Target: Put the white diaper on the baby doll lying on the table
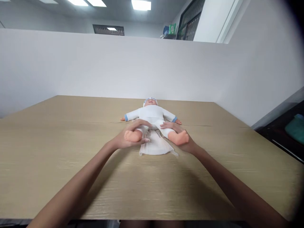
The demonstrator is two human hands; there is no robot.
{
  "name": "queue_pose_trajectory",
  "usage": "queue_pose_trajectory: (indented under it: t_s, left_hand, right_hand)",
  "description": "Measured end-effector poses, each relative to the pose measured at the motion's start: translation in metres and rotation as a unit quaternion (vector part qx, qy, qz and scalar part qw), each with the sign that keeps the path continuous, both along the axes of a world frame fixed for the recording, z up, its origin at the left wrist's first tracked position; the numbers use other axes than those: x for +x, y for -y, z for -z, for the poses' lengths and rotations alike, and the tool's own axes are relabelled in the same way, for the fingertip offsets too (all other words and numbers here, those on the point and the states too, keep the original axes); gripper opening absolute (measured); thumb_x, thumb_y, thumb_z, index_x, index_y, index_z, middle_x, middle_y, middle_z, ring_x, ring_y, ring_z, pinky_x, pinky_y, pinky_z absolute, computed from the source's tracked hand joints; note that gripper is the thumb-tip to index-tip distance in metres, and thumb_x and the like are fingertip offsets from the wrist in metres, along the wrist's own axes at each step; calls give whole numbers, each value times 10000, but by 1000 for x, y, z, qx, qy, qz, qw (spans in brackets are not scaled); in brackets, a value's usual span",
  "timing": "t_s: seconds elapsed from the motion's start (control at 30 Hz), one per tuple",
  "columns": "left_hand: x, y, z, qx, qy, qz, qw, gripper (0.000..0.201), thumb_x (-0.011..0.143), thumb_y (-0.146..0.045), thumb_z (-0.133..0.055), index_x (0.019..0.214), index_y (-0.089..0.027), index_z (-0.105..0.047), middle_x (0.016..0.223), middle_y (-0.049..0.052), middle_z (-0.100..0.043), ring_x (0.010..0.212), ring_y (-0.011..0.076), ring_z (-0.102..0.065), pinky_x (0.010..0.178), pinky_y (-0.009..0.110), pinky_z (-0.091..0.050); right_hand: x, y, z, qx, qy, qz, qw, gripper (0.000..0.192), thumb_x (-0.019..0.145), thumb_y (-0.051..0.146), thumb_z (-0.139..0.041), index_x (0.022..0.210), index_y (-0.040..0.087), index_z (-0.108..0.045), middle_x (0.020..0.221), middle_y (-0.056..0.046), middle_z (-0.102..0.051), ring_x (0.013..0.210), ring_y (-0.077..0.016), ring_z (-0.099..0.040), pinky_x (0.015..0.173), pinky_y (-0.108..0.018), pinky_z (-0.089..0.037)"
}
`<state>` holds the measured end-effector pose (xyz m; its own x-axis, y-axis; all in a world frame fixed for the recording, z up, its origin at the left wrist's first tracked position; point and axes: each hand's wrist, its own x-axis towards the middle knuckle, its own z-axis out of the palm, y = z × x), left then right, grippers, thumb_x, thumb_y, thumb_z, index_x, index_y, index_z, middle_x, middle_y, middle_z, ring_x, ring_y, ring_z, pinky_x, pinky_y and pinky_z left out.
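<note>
A baby doll lies on its back, head away from me, dressed in a white suit with blue cuffs and a white lettered cap. Its arms are spread and its bare feet point toward me. My left hand is around the leg on the left, thumb below and fingers above. Over on the right, my right hand holds the other leg, fingers lying across it and the palm partly hidden by the foot. An open white diaper is spread flat under the doll's bottom, between the legs.
The wooden table has a seam running across it near the doll. A white partition stands behind its far edge. To the right, beyond the table edge, is a dark object with a green item in it.
</note>
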<state>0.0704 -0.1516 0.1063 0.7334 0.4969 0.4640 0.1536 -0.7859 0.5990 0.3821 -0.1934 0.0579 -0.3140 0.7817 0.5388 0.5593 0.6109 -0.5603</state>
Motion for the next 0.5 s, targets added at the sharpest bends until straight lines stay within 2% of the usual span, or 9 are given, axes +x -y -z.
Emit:
queue_pose_trajectory:
  t_s: [0.07,0.13,0.23,0.37,0.5]
  left_hand:
    - [-20,0,18,14,-30,9,999,476,948,-378,-785,1394,-272,-656,1438,102,-679,1416,311,-588,1239,513,-453]
    - [-34,0,37,26,-48,13,998,461,965,-343,-753,1407,-262,-651,1480,130,-652,1466,330,-550,1250,538,-449]
    - [-43,-1,59,32,-79,27,996,538,959,-278,-721,1482,-269,-594,1579,160,-573,1526,360,-491,1246,566,-456]
    - [-46,-5,70,59,-128,44,989,685,896,-168,-691,1549,-295,-525,1662,140,-500,1569,378,-439,1252,593,-454]
    - [-48,-7,69,93,-170,41,980,905,774,-23,-641,1614,-307,-455,1702,100,-471,1608,366,-385,1276,619,-429]
  right_hand:
    - [16,1,12,19,33,-50,998,311,1046,273,-558,1272,325,-764,1420,-26,-741,1436,-284,-623,1240,-501,-497]
    - [28,0,27,60,77,-88,991,369,1075,213,-477,1307,324,-742,1460,-37,-716,1481,-265,-584,1244,-504,-491]
    - [38,-4,49,120,141,-89,979,402,1086,172,-449,1359,313,-707,1492,-69,-686,1503,-260,-561,1222,-500,-511]
    - [44,-7,64,153,195,-86,965,379,1070,161,-478,1337,285,-718,1513,-98,-662,1523,-273,-538,1206,-500,-519]
    - [47,-5,62,152,212,-89,961,369,1069,145,-499,1324,278,-729,1526,-103,-659,1539,-271,-521,1207,-497,-519]
